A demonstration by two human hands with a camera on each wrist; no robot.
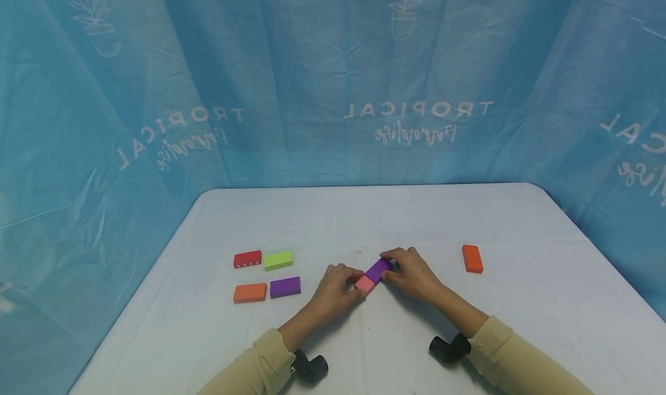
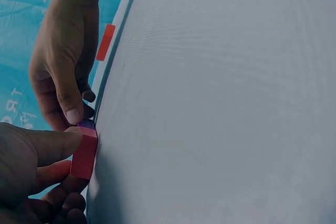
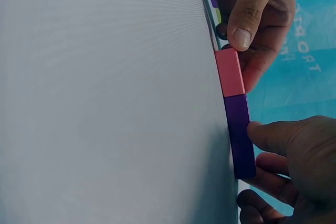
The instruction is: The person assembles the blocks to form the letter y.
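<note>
Near the middle of the table, a pink block (image 1: 364, 285) and a purple block (image 1: 378, 270) lie end to end in a slanting line. My left hand (image 1: 334, 291) pinches the pink block between thumb and fingers at its near left end. The purple block is held by my right hand (image 1: 414, 274), thumb on one long side and fingers at the far end. In the right wrist view the purple block (image 3: 240, 137) meets the pink block (image 3: 230, 72) with no visible gap. The left wrist view shows the pink block (image 2: 84, 153) large, with only a sliver of purple behind it.
Left of the hands lie a red block (image 1: 247, 259) with white dots on its side, a lime green block (image 1: 278, 260), an orange block (image 1: 250, 292) and another purple block (image 1: 285, 287). An orange-red block (image 1: 472, 258) lies to the right. A blue curtain (image 1: 333, 82) hangs behind the white table.
</note>
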